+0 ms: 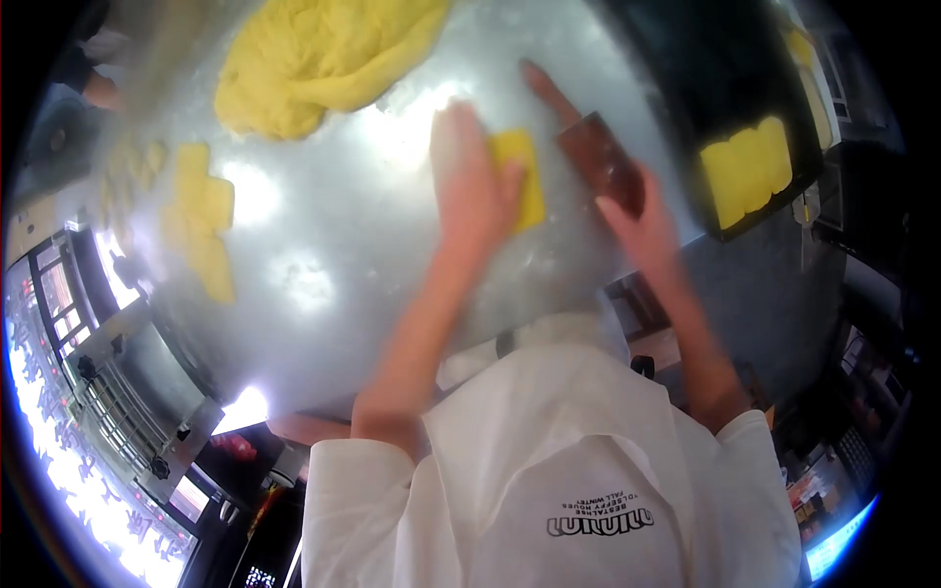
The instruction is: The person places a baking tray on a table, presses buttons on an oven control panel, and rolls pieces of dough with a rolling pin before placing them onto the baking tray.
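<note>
A flat rectangle of yellow dough point(530, 186) lies on the metal worktable point(343, 225). My left hand point(470, 181) is beside it on the left, fingers stretched forward and blurred, with the thumb reaching over the dough's edge. To the right, my right hand point(642, 220) is wrapped round the near end of a brown rolling pin point(595, 152). The pin slants away from me, its far handle bare. Whether the pin touches the table I cannot tell.
A large mass of yellow dough point(319, 64) lies at the far side. Smaller dough pieces point(204, 216) sit at left. On the right, a black tray point(701, 88) holds several dough pieces point(747, 171). Another person's hand point(101, 91) shows at far left.
</note>
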Action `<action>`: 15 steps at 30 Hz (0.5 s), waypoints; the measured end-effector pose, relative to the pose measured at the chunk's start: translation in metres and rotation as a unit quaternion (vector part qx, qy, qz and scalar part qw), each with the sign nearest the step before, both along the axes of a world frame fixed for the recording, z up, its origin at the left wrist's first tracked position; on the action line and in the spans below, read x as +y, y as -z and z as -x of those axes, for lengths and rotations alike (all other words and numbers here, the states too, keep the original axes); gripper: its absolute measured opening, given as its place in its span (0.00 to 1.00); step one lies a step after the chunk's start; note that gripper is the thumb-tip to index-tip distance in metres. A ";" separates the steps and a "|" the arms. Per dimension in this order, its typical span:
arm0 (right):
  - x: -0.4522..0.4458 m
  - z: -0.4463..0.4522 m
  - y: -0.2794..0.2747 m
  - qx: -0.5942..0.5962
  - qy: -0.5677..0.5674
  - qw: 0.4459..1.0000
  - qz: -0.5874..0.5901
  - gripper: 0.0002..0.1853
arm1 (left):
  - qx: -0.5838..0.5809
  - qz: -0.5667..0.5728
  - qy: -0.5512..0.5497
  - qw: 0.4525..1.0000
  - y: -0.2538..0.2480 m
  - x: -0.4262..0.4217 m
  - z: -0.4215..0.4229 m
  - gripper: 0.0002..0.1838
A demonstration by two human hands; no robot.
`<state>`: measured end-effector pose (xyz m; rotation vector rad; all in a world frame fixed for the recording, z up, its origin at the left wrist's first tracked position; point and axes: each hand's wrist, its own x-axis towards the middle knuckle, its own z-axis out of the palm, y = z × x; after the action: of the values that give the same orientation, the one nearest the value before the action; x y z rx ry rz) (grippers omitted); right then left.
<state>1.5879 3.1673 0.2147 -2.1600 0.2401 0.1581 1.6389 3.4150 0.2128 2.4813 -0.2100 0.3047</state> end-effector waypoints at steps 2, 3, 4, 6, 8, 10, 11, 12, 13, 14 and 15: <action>-0.003 -0.015 -0.026 0.064 -0.007 0.996 0.057 0.39 | 0.045 -0.070 0.053 0.995 0.004 -0.009 -0.001 0.43; -0.004 -0.019 -0.024 0.054 -0.011 0.994 0.090 0.40 | 0.067 -0.107 0.081 0.989 0.009 -0.012 -0.001 0.45; -0.003 -0.022 -0.021 0.043 -0.011 0.992 0.122 0.40 | 0.046 -0.122 0.078 0.988 0.010 -0.012 -0.002 0.50; -0.004 -0.029 -0.016 0.026 -0.019 0.990 0.141 0.40 | 0.037 -0.101 0.080 0.991 0.013 -0.013 -0.001 0.45; -0.005 -0.044 -0.024 0.007 -0.044 0.992 0.115 0.40 | 0.026 -0.040 0.066 0.997 0.013 -0.004 0.002 0.40; -0.007 -0.052 -0.032 -0.022 -0.099 0.988 0.120 0.38 | 0.010 0.069 0.042 0.997 0.010 0.016 0.004 0.35; -0.007 -0.055 -0.039 -0.035 -0.129 0.983 0.123 0.38 | 0.052 0.167 -0.026 0.984 -0.017 0.023 0.007 0.29; -0.004 -0.058 -0.052 -0.030 -0.186 0.971 0.144 0.37 | 0.014 0.190 -0.063 0.980 -0.029 0.038 0.005 0.30; 0.004 -0.064 -0.069 -0.025 -0.243 0.956 0.164 0.37 | -0.018 0.225 -0.108 0.968 -0.026 0.054 0.005 0.23; 0.012 -0.068 -0.077 -0.020 -0.299 0.936 0.183 0.36 | -0.024 0.161 -0.066 0.984 -0.016 0.077 0.002 0.16; 0.021 -0.072 -0.073 -0.016 -0.311 0.932 0.186 0.37 | -0.028 0.096 -0.023 0.995 -0.006 0.093 0.003 0.16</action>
<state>1.6603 3.1882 0.2881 -2.5504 -0.4852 0.4675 1.6363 3.5078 0.2189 2.2923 -0.1394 0.3945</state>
